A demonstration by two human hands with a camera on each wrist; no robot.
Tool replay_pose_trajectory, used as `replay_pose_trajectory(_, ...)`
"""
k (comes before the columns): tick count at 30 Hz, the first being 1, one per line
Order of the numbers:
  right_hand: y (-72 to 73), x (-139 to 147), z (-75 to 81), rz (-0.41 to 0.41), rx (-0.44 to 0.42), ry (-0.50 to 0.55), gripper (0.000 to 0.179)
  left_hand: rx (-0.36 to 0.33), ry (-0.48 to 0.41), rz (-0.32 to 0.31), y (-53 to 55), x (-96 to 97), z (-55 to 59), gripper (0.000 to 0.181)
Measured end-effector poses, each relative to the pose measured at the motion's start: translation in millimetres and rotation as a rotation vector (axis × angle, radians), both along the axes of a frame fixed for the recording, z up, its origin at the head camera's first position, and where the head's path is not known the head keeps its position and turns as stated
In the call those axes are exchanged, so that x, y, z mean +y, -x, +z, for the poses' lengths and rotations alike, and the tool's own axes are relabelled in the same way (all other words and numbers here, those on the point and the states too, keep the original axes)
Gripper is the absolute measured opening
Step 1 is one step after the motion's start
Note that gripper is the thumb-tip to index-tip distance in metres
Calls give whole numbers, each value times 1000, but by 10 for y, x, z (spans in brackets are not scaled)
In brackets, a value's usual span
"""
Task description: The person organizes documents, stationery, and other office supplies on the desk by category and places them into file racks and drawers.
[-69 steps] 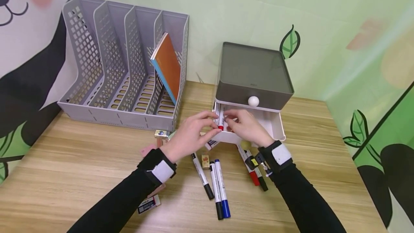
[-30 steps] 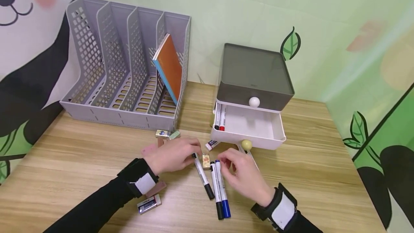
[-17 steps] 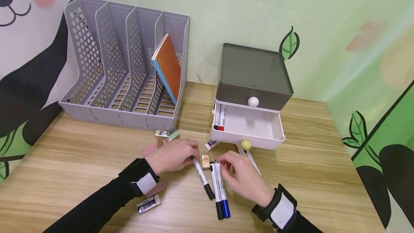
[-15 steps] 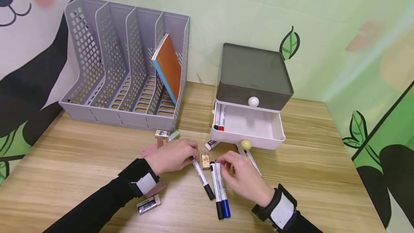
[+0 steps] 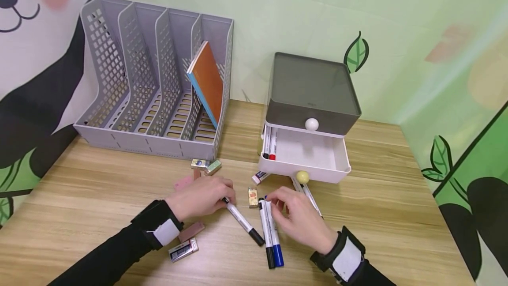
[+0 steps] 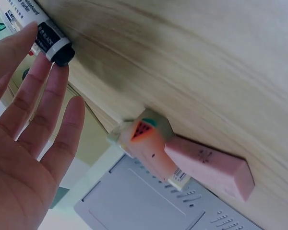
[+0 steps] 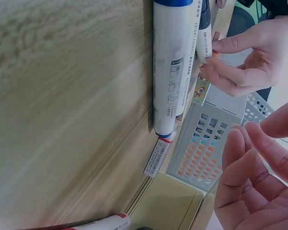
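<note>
My left hand (image 5: pixel 201 196) pinches the upper end of a black whiteboard marker (image 5: pixel 243 221) between thumb and fingers; its black cap end points toward me over the table. The pinched end also shows as the black tip of the marker (image 6: pixel 50 40) in the left wrist view. My right hand (image 5: pixel 300 218) hovers just right of a blue marker (image 5: pixel 274 233), its fingers loosely curled. Nothing sits between them in the right wrist view, where the blue marker (image 7: pixel 170 72) lies apart from them. Another black marker (image 5: pixel 265 228) lies alongside the blue one.
A white drawer (image 5: pixel 307 173) stands pulled out below a grey box, with red and black markers (image 5: pixel 272 144) at its left. More markers (image 5: pixel 311 197) lie beneath its knob. Erasers (image 5: pixel 213 167) are scattered around my left hand. A grey file rack (image 5: pixel 143 140) holds notebooks (image 5: pixel 208 85).
Both hands have come from the drawer to the tabletop markers. Since half a second ago, my left hand has moved left, swinging the black marker's upper end with it. The right hand has barely moved.
</note>
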State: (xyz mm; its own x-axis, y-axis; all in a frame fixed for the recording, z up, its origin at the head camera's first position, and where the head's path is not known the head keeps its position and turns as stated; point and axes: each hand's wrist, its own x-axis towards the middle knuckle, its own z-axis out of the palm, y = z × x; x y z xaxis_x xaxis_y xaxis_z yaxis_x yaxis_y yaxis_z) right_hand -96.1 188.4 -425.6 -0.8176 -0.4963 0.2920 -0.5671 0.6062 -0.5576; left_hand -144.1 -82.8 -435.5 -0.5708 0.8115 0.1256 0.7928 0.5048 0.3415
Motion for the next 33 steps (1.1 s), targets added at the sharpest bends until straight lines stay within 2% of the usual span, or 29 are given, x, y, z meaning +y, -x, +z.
replay_pose_trajectory(9,-5,11,3,0,9,7,14,-28,24,15,14,-14,21,22)
replay_pose_trajectory(15,-7,8,5,-4,6,7,14,-44,43,18,16,-13,-13,20)
replay_pose_trajectory(20,-9,13,14,-9,-1,4,13,-52,52,29,13,-37,4,20)
replay_pose_trajectory(27,-6,15,22,-6,-2,5,14,-91,35,35,5,-104,138,11)
replay_pose_trajectory(33,-4,14,30,-1,14,5,14,-128,-69,9,16,-153,306,13)
